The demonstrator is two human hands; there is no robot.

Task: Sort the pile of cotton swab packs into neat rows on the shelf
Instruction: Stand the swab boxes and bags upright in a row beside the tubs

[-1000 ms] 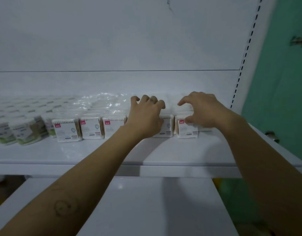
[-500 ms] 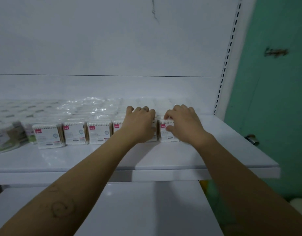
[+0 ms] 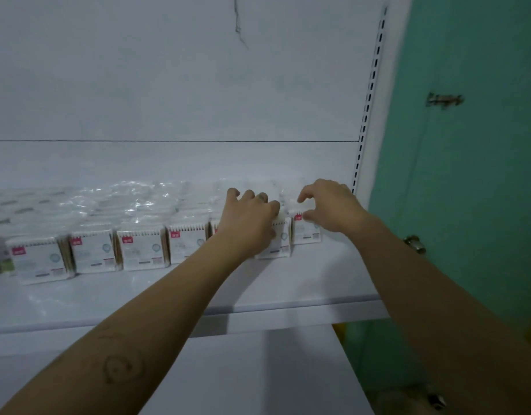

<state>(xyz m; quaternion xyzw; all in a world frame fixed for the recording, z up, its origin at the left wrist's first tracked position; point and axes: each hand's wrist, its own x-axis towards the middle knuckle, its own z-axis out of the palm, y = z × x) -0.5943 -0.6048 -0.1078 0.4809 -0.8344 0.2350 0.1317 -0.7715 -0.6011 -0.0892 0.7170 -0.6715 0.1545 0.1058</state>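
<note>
Inspecting the front row of cotton swab packs (image 3: 143, 250): it stands upright along the shelf (image 3: 288, 283), running from 9 o'clock toward 2 o'clock, and ends near the slotted upright (image 3: 366, 115). The left hand (image 3: 249, 223) lies over the second-last pack (image 3: 278, 242), fingers curled across its top. The end pack (image 3: 307, 233) stands just beside it on the 3 o'clock side, its foot set a little further back, so the two fronts do not line up. The right hand (image 3: 330, 205) arches above it in a half-open claw, thumb tip at the pack's front face. Whether the fingers grip its back cannot be told.

Risks, as judged: the packs are narrow and upright, so a push applied high would likely tip one back into the pile or topple its neighbours in turn. Squeezing both packs toward 9 o'clock could bow the row. The glossy wrap may slip under the fingers.

Surroundings: behind the row, at 12 o'clock, clear-wrapped packs (image 3: 132, 199) lie in an uneven mass and limit how far back anything can go. Green-labelled goods (image 3: 0, 260) close the row at 9 o'clock. A lower shelf (image 3: 258, 369) juts out at 6 o'clock. A green door (image 3: 467, 175) with a knob (image 3: 415, 244) stands at 3 o'clock, well apart from the hands.
</note>
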